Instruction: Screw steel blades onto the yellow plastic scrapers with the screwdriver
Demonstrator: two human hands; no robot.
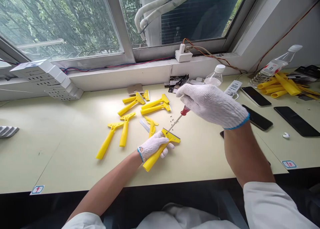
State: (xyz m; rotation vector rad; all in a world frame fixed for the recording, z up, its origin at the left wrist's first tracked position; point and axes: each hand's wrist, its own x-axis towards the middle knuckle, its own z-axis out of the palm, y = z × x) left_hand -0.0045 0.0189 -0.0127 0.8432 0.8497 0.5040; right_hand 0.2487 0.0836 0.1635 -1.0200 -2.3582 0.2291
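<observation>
My gloved left hand is closed around a yellow scraper with a metal blade along its head, held just over the table's front part. In my gloved right hand is a screwdriver with a red handle; its shaft slants down to the left, and its tip meets the scraper's head. Small screws lie scattered behind the scraper. A loose yellow scraper head piece and a metal blade rest near my left hand. More scrapers lie farther back, and yellow scraper parts lie to the left.
White boxes stand at the back left. Along the right are phones, a power strip, an earbud, plastic bottles and a pile of yellow handles. A window sill borders the table's back.
</observation>
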